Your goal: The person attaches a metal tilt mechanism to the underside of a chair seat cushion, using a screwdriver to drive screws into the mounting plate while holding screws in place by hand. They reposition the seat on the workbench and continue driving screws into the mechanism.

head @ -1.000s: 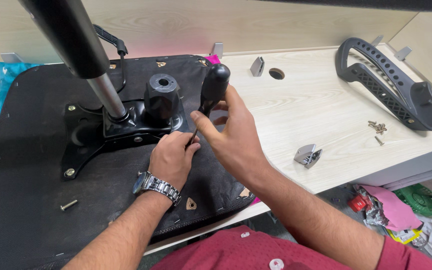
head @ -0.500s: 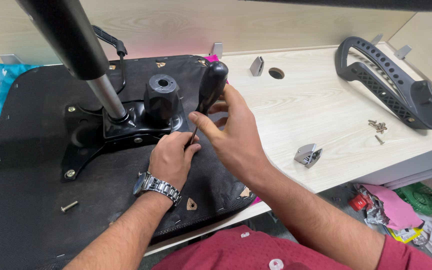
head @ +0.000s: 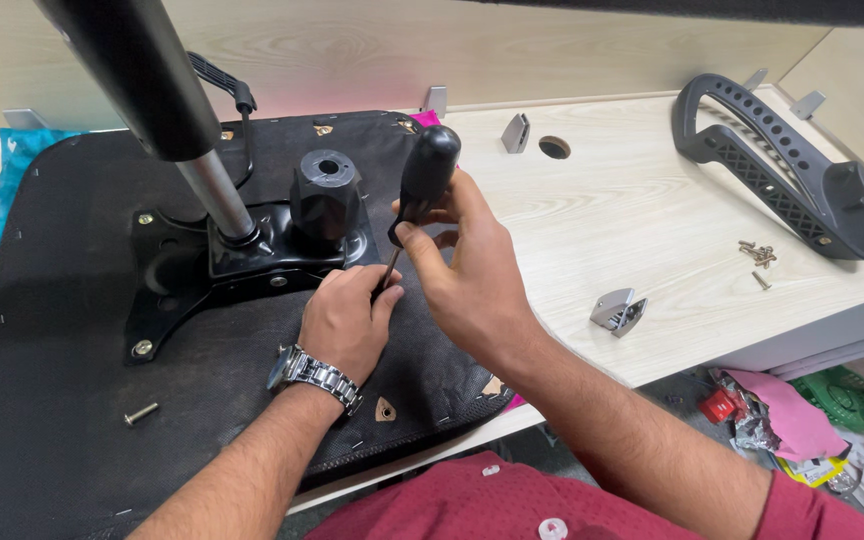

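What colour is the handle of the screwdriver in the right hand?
Black, glossy: the bulbous screwdriver handle gripped by the right hand, seen in the head view.

We see our bare forearms, a silver metal link-band wristwatch [head: 314, 374] on the left wrist, and a dark red shirt [head: 512, 505] with small white buttons.

A pale wooden table [head: 642, 220] is seen. An upturned black seat base [head: 52, 400] is laid at nine o'clock, a black armrest [head: 782, 170] at two, loose screws [head: 757, 255] and a grey bracket [head: 619, 310] at three.
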